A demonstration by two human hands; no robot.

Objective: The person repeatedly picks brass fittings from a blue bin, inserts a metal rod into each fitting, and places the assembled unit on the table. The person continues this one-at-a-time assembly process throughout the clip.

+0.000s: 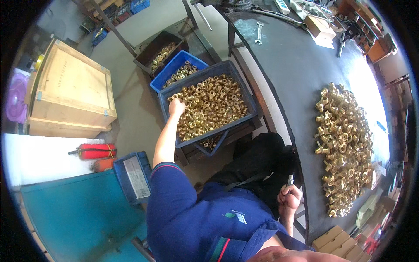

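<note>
My left hand [176, 107] reaches to the left side of a large dark blue-grey bin [251, 94]. Its fingers are closed on a brass fitting [175, 97] at the edge of a heap of similar brass fittings [214, 102] filling the bin. Close to the table's near edge, my right hand [290, 197] is wrapped round a slim tool with a silver metal part [290, 179]. The tool's far end blurs into the dark clothing behind it, so its exact kind is unclear.
Beyond the large bin stand a bright blue bin [201, 64] and a dark bin [140, 61], both holding fittings. On the dark table [288, 70] lie a pile of brass fittings [345, 148] and a wrench [259, 33]. Left are a wooden crate [74, 83] and a red extinguisher [97, 151].
</note>
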